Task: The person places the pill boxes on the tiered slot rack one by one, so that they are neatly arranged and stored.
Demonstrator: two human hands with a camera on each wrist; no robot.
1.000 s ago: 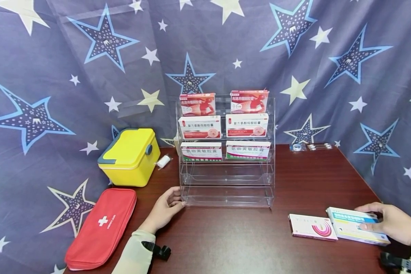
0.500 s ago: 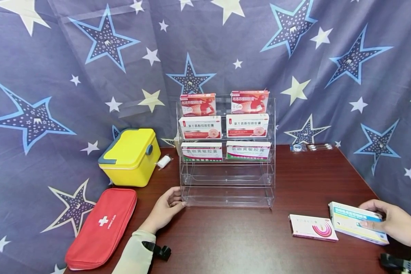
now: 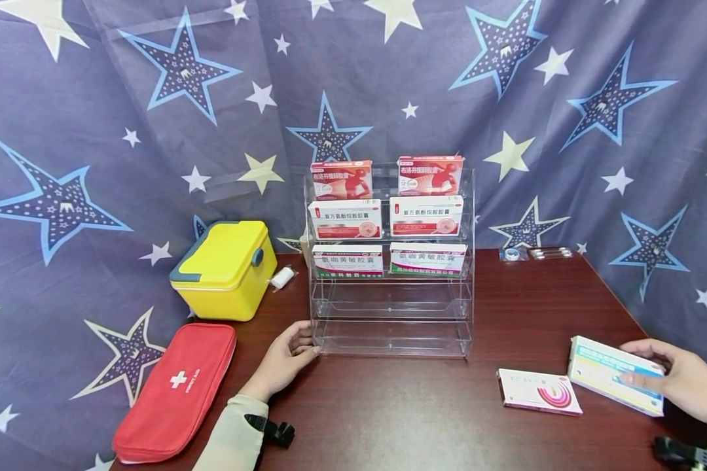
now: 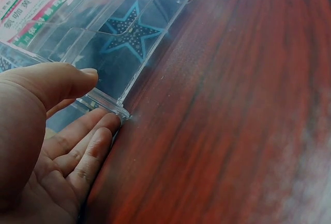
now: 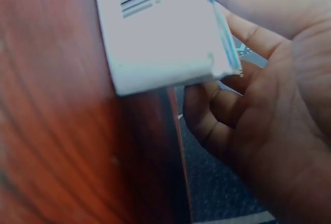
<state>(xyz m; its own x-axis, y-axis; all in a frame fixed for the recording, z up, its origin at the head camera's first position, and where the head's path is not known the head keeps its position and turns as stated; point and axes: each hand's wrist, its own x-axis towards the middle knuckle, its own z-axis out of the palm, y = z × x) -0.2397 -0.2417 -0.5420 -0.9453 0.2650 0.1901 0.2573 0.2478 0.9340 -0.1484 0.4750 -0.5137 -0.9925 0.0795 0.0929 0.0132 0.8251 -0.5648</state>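
A clear tiered display rack [image 3: 391, 333] holds medicine boxes in its upper three tiers: red ones [image 3: 430, 176], white-and-red ones [image 3: 425, 216], and white ones with a green and magenta band [image 3: 427, 260]. My left hand [image 3: 285, 360] holds the rack's lower front left corner, thumb and fingertips around it; in the left wrist view the fingertips [image 4: 103, 131] sit right at the corner. At the right, my right hand [image 3: 686, 383] grips a white, blue and yellow medicine box [image 3: 615, 376], tilted, its barcode end facing the right wrist camera. Beside it lies a white-and-pink medicine box [image 3: 539, 391].
A yellow case with a grey handle [image 3: 224, 268] and a red first-aid pouch [image 3: 177, 392] stand at the left. A small wrapped white roll [image 3: 281, 278] lies near the case. Small packets [image 3: 550, 252] lie at the back right of the brown table [image 3: 412, 418], before a starry curtain.
My right hand has raised and tilted the white, blue and yellow box, shifting it slightly away from me. My left hand and the rack have stayed in place.
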